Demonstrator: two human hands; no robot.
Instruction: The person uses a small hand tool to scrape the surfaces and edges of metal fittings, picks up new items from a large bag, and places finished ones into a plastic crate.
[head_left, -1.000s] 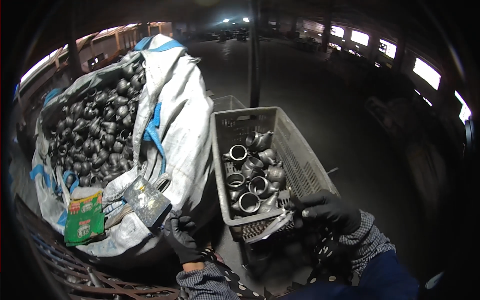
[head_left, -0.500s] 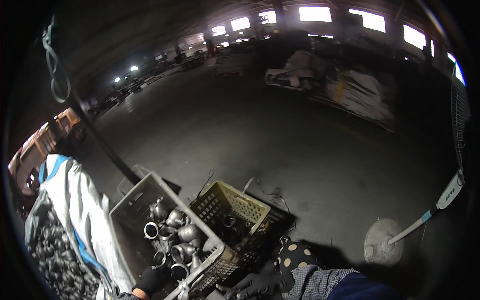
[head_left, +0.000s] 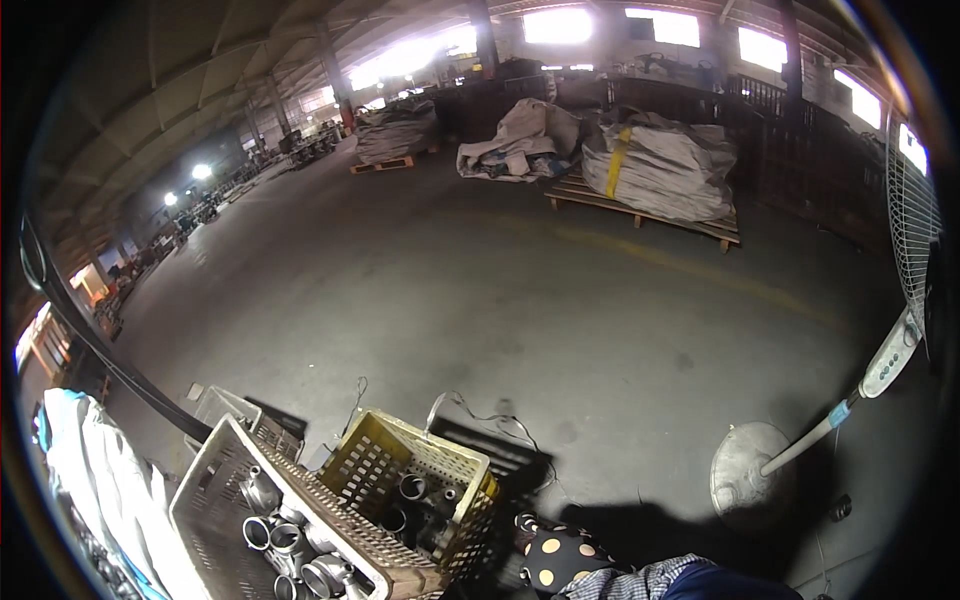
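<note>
Neither my left hand nor my right hand shows; both lie beyond the lower edge. A checked cuff (head_left: 635,578) and a dark blue sleeve (head_left: 725,582) come in at the bottom, beside black fabric with pale dots (head_left: 560,560). Left of them stands a pale plastic crate (head_left: 205,530) with several grey metal pipe fittings (head_left: 292,540) piled in its near part. Against its right side is a yellow slotted crate (head_left: 365,465), with a few dark metal fittings (head_left: 415,488) inside.
A white bulk sack (head_left: 95,490) stands at the far left, beside a dark slanting pole (head_left: 115,365). To the right is a pedestal fan (head_left: 885,360) on a round base (head_left: 745,475). Wrapped sacks (head_left: 670,170) sit on a wooden pallet (head_left: 640,212) farther back.
The view has shifted, and the crates sit lower and farther left. Both dark-gloved hands, earlier at the crate's near end and just right of it, have left the picture. The picture is brighter.
</note>
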